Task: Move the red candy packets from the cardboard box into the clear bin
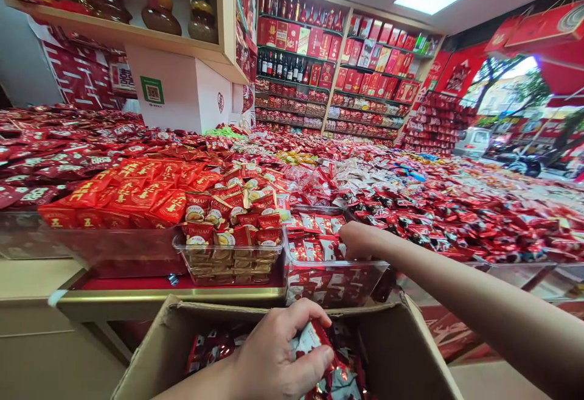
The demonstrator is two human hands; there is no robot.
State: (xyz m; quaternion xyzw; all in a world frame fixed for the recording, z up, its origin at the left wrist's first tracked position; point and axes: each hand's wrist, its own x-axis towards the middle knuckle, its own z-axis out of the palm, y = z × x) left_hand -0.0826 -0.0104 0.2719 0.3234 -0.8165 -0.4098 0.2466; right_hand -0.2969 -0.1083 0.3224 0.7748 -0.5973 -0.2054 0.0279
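Observation:
My left hand (289, 348) is over the open cardboard box (157, 339), its thumb and fingers closed around a red and white wrapped candy packet (309, 338). More shiny red and white packets (344, 382) lie in the box below it. My right hand (360, 240) is at the right side of a clear plastic bin (337, 264) filled with rows of similar red and white packets (308, 248). Its fingers are curled and point down into the bin. The fingertips, and anything between them, are hidden.
Left of that bin stands a clear tub (228, 260) of durian-labelled packets, then a bin (137, 254) of bright red packets. Heaped red sweets (456, 211) spread to the right and behind. A shelf cabinet (223, 59) overhangs the left side. The display's metal edge (182, 294) lies behind the box.

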